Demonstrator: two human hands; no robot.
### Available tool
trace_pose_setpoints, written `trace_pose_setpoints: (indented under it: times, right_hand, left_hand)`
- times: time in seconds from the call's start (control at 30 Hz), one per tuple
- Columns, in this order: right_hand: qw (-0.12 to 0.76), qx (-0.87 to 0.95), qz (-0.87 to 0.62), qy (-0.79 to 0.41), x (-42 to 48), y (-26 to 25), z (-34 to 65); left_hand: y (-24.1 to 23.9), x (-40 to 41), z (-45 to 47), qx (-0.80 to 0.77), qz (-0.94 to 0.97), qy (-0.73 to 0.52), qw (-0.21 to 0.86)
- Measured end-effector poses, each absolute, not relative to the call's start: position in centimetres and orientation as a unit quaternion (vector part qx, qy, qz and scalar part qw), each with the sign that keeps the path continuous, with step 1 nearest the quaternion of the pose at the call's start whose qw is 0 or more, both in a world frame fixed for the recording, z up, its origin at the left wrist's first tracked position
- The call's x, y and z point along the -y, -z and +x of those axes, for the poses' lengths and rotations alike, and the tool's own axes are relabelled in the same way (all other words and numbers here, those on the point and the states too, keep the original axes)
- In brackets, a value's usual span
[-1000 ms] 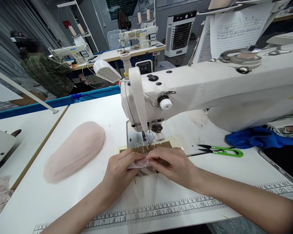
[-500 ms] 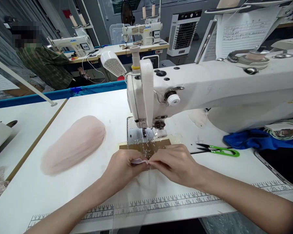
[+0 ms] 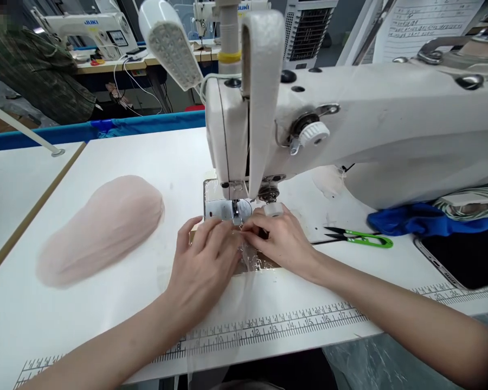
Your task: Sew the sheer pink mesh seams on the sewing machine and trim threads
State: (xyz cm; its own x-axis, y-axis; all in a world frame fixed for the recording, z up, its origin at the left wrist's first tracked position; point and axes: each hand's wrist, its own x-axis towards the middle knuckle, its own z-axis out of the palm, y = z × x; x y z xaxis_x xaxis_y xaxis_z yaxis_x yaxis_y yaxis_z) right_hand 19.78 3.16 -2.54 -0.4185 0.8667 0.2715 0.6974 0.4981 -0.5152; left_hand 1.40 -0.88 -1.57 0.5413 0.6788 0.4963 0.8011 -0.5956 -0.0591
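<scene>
My left hand and my right hand meet just in front of the presser foot of a white sewing machine. Both pinch the edge of a thin, sheer piece of pale fabric that trails back over the table's printed ruler toward me. The fingertips hold the fabric's edge against the metal needle plate. A brown taped patch lies under my hands.
A stack of pale pink sheer pieces lies to the left on the white table. Green thread snips, a blue cloth and a dark phone sit to the right. Another person is at machines behind.
Both hands have pushed the fabric edge forward from the brown patch up to the presser foot. My head has moved closer to the machine.
</scene>
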Motion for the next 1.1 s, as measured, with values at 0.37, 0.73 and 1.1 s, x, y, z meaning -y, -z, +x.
trace_pose_setpoints:
  times: [0.37,0.73,1.1]
  right_hand:
    - [0.279,0.835,-0.463,-0.105,-3.8,3.2,20.6]
    - [0.233,0.894,-0.374,0.084,-2.0,2.9,20.9]
    - [0.220,0.894,-0.378,0.097,-2.4,3.0,20.8]
  left_hand:
    - [1.5,1.4,1.6,0.388,-0.897,0.163,0.131]
    - [1.9,-0.4,0.8,0.398,-0.890,0.152,0.160]
    - [2.2,-1.0,0.5,0.399,-0.890,0.151,0.160]
